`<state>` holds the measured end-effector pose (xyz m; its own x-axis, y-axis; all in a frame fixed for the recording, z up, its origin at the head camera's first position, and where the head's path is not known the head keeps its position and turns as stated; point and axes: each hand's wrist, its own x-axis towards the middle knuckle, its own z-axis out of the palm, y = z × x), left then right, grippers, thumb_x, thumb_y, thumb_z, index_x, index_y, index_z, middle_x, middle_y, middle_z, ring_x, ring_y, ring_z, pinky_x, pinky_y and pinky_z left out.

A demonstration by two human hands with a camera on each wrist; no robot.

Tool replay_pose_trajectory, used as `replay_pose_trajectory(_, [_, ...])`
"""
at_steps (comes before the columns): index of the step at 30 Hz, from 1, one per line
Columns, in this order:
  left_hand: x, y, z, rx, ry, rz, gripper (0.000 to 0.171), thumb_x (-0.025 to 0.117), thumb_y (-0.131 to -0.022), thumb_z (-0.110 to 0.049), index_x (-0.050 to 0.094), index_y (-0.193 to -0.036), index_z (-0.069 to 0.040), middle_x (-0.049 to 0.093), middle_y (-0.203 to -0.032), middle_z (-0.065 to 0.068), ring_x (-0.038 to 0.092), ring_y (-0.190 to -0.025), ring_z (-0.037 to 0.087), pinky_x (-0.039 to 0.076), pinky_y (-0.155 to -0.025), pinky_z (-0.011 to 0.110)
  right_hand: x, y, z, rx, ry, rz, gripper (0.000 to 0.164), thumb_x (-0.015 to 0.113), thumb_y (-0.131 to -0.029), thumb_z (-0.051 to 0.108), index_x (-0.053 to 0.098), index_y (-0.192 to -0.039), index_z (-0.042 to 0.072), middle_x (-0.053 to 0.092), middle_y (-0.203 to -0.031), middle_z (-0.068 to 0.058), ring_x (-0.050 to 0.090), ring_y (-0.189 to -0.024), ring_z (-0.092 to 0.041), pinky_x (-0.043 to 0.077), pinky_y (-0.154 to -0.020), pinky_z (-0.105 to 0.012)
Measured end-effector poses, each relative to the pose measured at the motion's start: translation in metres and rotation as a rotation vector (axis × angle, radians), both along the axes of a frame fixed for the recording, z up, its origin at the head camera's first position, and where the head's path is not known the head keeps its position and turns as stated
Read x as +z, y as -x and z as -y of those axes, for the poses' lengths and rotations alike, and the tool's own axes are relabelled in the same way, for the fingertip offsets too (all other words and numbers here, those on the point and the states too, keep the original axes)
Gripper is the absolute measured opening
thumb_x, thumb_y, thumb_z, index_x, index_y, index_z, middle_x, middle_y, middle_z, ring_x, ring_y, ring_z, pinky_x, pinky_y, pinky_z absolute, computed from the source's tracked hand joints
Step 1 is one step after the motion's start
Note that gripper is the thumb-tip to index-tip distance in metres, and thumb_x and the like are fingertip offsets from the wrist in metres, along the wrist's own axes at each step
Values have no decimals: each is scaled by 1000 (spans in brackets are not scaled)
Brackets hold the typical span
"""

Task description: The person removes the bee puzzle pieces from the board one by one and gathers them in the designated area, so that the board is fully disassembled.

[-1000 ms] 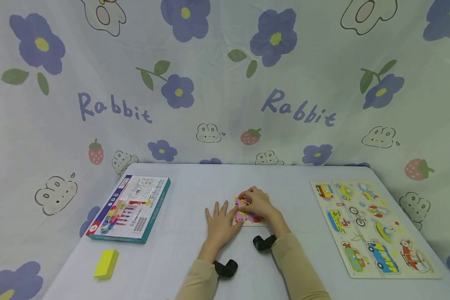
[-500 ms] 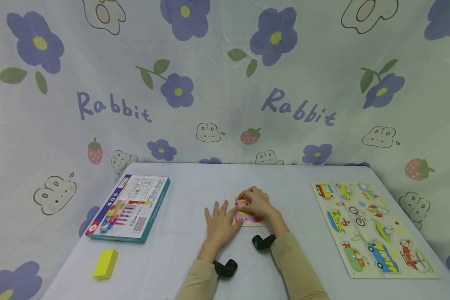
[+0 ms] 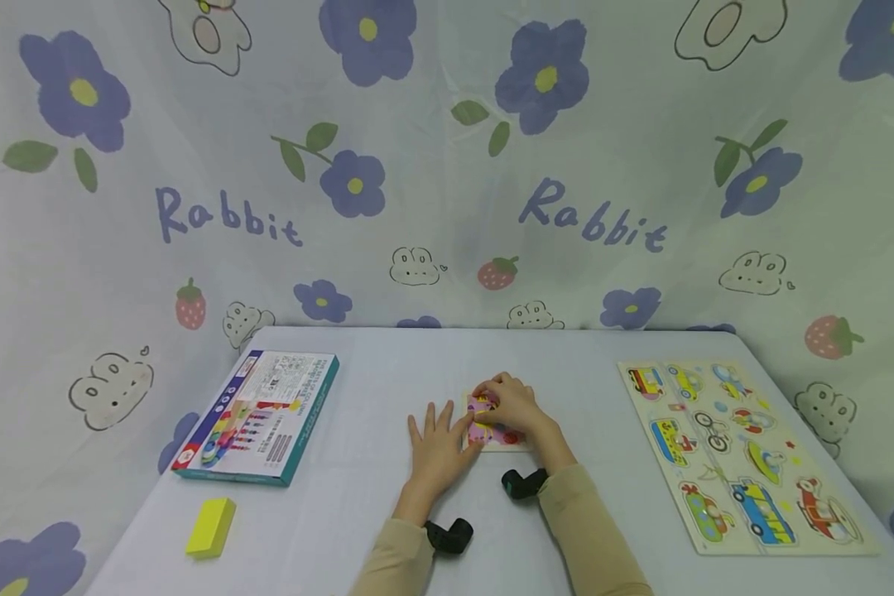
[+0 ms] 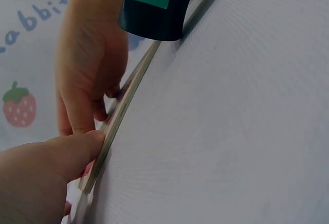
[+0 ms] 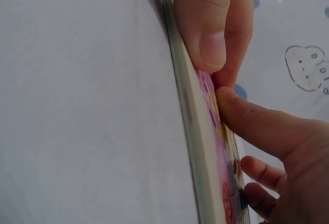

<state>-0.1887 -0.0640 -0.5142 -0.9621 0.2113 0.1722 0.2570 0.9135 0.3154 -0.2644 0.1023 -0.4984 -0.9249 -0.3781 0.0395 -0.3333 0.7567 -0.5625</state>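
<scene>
A small pink picture puzzle board [image 3: 484, 432] lies flat on the table, partly covered by both hands. My left hand [image 3: 435, 451] lies at its left side with fingers spread and thumb touching the near edge; the left wrist view shows this left thumb [image 4: 82, 149] against the wooden rim. Over the board, my right hand [image 3: 512, 407] has bent fingers and its thumb on the picture, seemingly pinching a puzzle piece [image 5: 234, 183] whose outline is mostly hidden. In the right wrist view the right thumb [image 5: 257, 126] meets the board's far side, close to the left hand.
A flat boxed set [image 3: 261, 414] lies at the left, with a yellow block [image 3: 211, 527] in front of it. A large vehicle puzzle board [image 3: 723, 497] covers the table's right side. Black wrist cameras [image 3: 449, 535] sit at both wrists. Behind hangs a flowered cloth [image 3: 447, 165].
</scene>
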Motion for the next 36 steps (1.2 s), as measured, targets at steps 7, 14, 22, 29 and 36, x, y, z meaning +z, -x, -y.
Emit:
replay_pose_trajectory(7, [-3,0,1,3,3,2,51,52,-87,-52,55,-129,-24,39,-143,14,24,-134,44,7,-101,69,-3,-1,0,2,-9,-37,41,71,-77,43,64,-112,22,51,-110,-6,47,-100,-26,34,-83,-46])
replay_pose_trajectory(14, [-4,0,-1,8,9,1,51,51,-87,-52,54,-130,-25,38,-144,13,23,-134,43,7,-102,68,-4,-1,0,-5,-59,-51,40,71,-77,42,63,-113,25,50,-113,-4,47,-102,-25,35,-84,-45])
replay_pose_trajectory(22, [-1,-2,0,-3,17,-14,52,51,-87,-53,55,-129,-23,39,-143,14,24,-134,43,9,-101,68,1,-1,2,-4,-57,-9,42,74,-74,42,62,-111,25,49,-115,-6,46,-103,-26,34,-84,-46])
replay_pose_trajectory(29, [-1,-1,1,1,15,-3,52,50,-87,-54,55,-129,-23,39,-143,14,23,-134,44,8,-101,68,1,2,4,-19,-32,37,33,76,-73,35,64,-103,27,47,-117,-7,43,-106,-28,32,-84,-45])
replay_pose_trajectory(36, [0,0,1,4,2,11,52,51,-87,-52,54,-130,-24,37,-144,13,21,-135,43,5,-102,68,2,1,4,-39,-7,39,29,77,-72,36,64,-97,28,47,-118,-7,42,-107,-29,32,-85,-46])
